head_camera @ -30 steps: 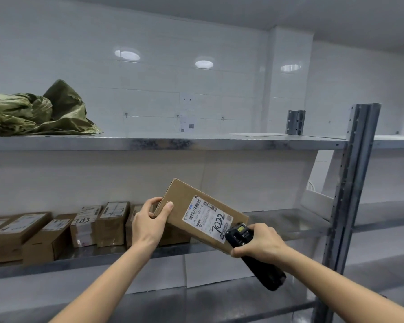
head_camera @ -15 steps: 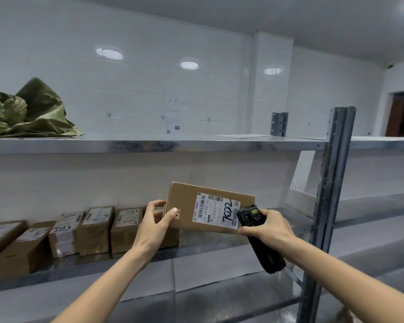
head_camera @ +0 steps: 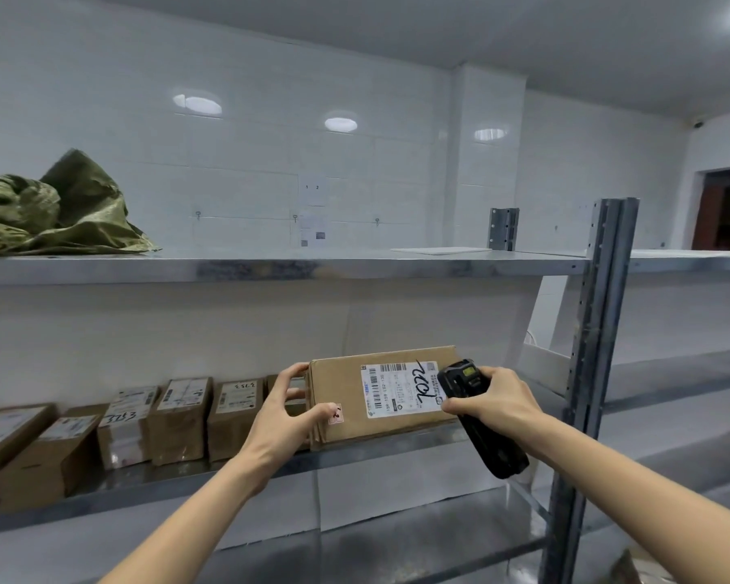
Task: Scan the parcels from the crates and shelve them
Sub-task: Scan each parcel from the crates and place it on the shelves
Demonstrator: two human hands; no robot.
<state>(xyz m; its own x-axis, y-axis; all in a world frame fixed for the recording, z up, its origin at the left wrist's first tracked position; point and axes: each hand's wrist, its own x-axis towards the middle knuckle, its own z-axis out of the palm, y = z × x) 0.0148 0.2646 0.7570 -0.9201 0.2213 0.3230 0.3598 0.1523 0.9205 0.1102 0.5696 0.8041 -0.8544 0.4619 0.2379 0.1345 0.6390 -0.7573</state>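
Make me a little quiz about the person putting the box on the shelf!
1. True or false: the left hand holds the parcel by its left end.
2. What does the right hand grip? A) a pen B) a black scanner C) a roll of tape
3. Fill in: the green sack lies on the ___ shelf.

Key: 1 true; 2 B; 3 top.
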